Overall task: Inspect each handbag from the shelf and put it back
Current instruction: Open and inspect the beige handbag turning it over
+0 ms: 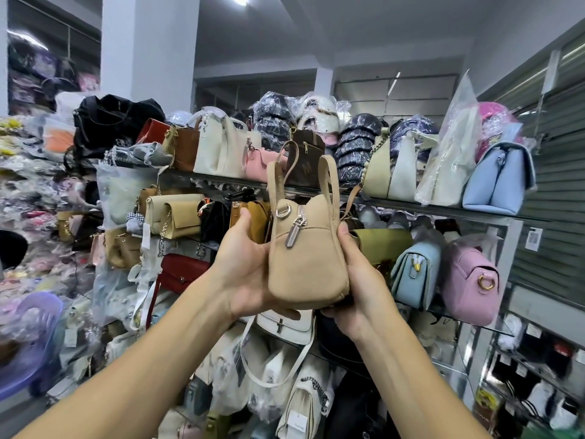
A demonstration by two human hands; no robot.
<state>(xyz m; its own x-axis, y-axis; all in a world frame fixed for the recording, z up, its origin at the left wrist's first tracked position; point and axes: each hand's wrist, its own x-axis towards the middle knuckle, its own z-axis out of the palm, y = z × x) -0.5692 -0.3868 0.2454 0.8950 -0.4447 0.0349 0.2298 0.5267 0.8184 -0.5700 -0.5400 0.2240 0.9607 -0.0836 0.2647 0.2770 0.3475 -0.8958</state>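
- Inspection is the step in hand, I judge: the beige handbag (305, 258) is held upright, its zip pull (296, 229) facing the camera
- The left hand (243, 267) grips the handbag's left side; the right hand (357, 280) cups its right side and base
- The shelf (443, 209) stands behind the handbag; the next move likely calls for turning it, then finding its gap

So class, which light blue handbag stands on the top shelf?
The light blue handbag at the far right; the other blue bag stands one shelf lower, beside a pink bag.
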